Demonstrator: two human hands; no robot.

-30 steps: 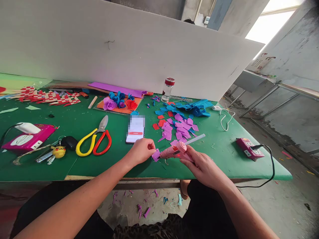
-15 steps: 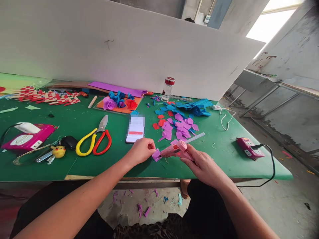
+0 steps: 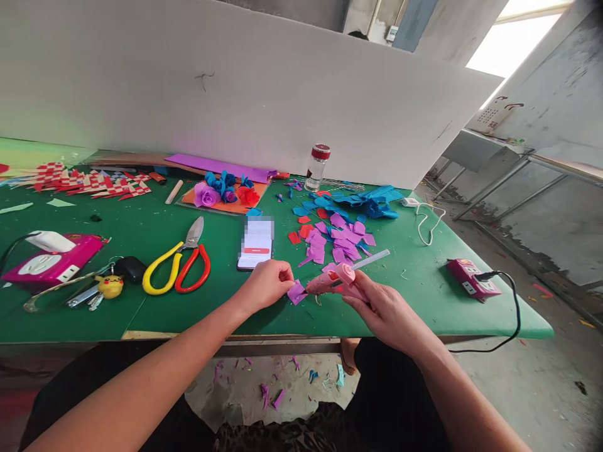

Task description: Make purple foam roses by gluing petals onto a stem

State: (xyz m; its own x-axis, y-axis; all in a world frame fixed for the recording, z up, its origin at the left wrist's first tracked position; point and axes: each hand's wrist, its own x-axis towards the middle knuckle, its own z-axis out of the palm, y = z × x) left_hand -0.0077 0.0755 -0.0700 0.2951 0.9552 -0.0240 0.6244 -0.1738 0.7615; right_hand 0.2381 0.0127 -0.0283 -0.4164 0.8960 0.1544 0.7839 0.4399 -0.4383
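My left hand [image 3: 269, 284] pinches a small purple paper petal [image 3: 296, 293] by its edge, just above the green table. In my right hand [image 3: 384, 309] is a pink hot glue gun [image 3: 333, 279], with a clear glue stick [image 3: 372, 259] poking out of its back. The gun's nozzle points left and sits at the right edge of the petal; I cannot tell whether it touches. A small red light glows on the gun. Beyond the hands lie loose purple petals [image 3: 346, 240], with red and blue pieces among them.
Left of my hands are a phone [image 3: 255, 245], large scissors [image 3: 186, 260], keys with a yellow charm [image 3: 110, 286] and a pink power strip [image 3: 49, 263]. Farther back stand finished paper flowers [image 3: 221, 191] and a glass bottle [image 3: 317, 168]. Another power strip [image 3: 472, 280] with a black cord sits right.
The glue gun and my right hand have shifted very slightly right, so the nozzle is nearer the petal's right edge. My left hand stays in place with the petal.
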